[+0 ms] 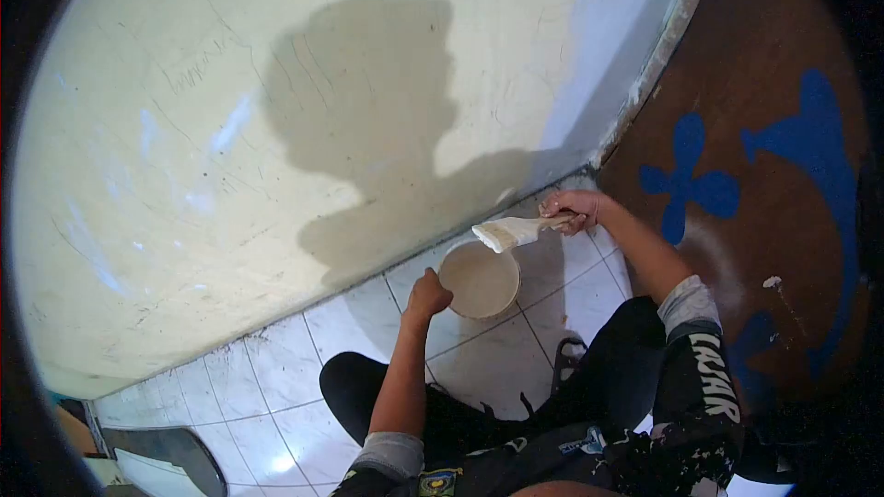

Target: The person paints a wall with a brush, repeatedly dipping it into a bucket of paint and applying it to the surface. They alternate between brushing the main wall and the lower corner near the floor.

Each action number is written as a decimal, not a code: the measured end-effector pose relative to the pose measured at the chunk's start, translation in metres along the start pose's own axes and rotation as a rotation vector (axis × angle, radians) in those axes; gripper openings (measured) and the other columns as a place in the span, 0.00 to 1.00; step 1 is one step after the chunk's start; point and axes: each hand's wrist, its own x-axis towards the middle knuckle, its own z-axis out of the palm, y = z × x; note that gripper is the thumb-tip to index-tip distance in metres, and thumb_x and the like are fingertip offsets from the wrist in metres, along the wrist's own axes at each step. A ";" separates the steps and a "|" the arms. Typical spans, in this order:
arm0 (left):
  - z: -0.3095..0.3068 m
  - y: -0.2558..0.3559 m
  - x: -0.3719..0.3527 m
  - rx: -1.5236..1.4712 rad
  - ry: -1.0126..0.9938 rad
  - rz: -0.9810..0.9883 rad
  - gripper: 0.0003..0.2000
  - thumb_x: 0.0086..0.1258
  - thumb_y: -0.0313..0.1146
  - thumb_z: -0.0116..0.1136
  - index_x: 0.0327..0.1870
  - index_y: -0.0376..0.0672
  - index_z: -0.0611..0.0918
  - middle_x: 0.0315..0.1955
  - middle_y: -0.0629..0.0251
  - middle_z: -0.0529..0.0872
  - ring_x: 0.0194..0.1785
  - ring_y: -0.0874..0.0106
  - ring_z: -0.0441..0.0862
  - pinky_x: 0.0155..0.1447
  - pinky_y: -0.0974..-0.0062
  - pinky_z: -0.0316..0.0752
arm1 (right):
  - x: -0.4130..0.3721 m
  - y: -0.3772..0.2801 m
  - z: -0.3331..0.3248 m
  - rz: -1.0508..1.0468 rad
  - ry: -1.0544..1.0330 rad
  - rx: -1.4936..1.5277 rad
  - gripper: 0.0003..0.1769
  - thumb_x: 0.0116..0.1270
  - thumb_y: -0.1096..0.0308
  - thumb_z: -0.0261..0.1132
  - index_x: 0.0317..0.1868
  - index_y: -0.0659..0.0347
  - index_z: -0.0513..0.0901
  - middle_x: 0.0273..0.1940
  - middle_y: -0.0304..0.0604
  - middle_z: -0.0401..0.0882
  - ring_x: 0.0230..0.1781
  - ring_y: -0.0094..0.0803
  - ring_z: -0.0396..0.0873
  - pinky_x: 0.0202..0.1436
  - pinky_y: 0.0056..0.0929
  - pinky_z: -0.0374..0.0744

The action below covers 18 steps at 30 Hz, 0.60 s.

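Observation:
My right hand (573, 210) is closed around the handle of a wide paintbrush (512, 232). The brush is held over the bucket's far right edge, its white-coated bristles pointing left. Below it, a round bucket (480, 283) of whitish paint stands on the floor. My left hand (430, 295) has its fingers closed at the bucket's left rim; the fingertips are partly hidden.
A cracked cream wall (230, 248) with pale streaks rises ahead, carrying a head-and-arm shadow. Toward the corner its paint turns bluish white. A brown panel (700, 248) with blue shapes stands at right. White tiles (267, 387) cover the floor; a dark-rimmed object (170, 451) lies lower left.

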 end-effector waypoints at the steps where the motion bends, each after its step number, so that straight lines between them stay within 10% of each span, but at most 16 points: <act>1: -0.002 0.003 0.000 -0.004 0.016 0.014 0.21 0.55 0.29 0.57 0.49 0.25 0.72 0.42 0.30 0.82 0.50 0.39 0.81 0.55 0.51 0.76 | -0.005 -0.007 0.003 -0.047 0.000 0.025 0.06 0.67 0.65 0.57 0.35 0.58 0.75 0.18 0.40 0.72 0.05 0.15 0.55 0.06 0.16 0.56; 13: 0.014 -0.013 0.011 0.083 -0.008 0.018 0.27 0.55 0.38 0.58 0.49 0.22 0.70 0.40 0.34 0.84 0.48 0.44 0.83 0.53 0.55 0.79 | -0.095 -0.094 0.109 -0.801 -0.185 0.019 0.11 0.69 0.67 0.60 0.49 0.59 0.73 0.23 0.41 0.71 0.11 0.19 0.59 0.11 0.18 0.56; 18: 0.018 -0.016 0.013 0.082 -0.002 -0.001 0.25 0.56 0.37 0.57 0.49 0.23 0.71 0.34 0.40 0.86 0.44 0.49 0.86 0.51 0.57 0.80 | -0.174 -0.143 0.197 -1.256 0.586 -0.097 0.05 0.73 0.69 0.56 0.47 0.55 0.72 0.31 0.42 0.76 0.15 0.15 0.60 0.14 0.16 0.57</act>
